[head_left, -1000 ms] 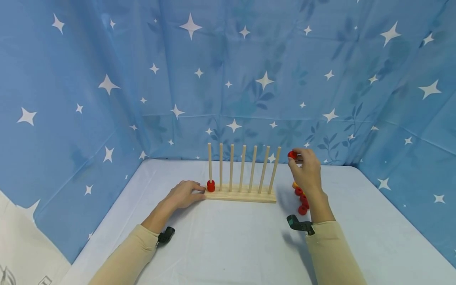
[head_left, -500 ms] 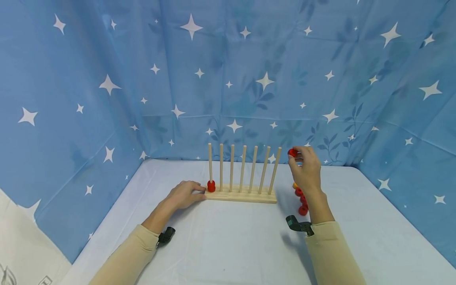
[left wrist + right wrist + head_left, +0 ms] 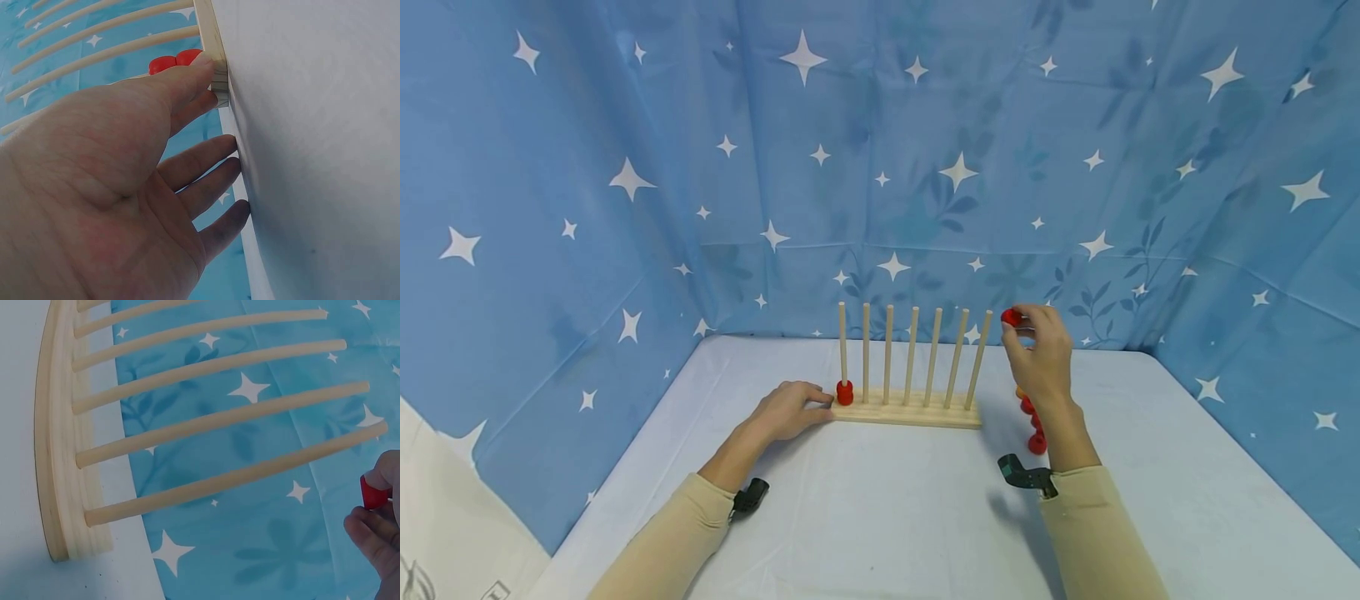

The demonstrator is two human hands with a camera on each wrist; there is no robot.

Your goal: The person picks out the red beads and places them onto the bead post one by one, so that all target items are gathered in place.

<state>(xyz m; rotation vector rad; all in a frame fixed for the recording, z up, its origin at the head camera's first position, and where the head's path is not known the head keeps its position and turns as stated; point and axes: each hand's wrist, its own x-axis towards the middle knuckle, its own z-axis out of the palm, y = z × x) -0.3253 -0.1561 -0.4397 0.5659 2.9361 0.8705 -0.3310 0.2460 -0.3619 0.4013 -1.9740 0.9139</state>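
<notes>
A wooden peg rack (image 3: 910,410) with a row of upright pegs stands on the table. Two red beads (image 3: 845,392) are stacked at the foot of its leftmost peg. My left hand (image 3: 790,410) pinches the left end of the base between thumb and index finger; in the left wrist view the other fingers (image 3: 209,187) reach down to the tabletop. Raised just right of the rightmost peg's tip, my right hand (image 3: 1043,350) pinches a red bead (image 3: 1011,317) between thumb and fingers. In the right wrist view that bead (image 3: 374,494) is partly covered by the fingers.
Several loose red beads (image 3: 1037,443) lie on the white table (image 3: 880,508) below my right forearm, with a yellow-orange bead (image 3: 1020,392) behind them. A blue star-patterned curtain (image 3: 880,167) hangs around the back and sides.
My right hand has risen slightly with the red bead and shifted a little left, closer to the rightmost peg. My left hand and the rack have stayed in place.
</notes>
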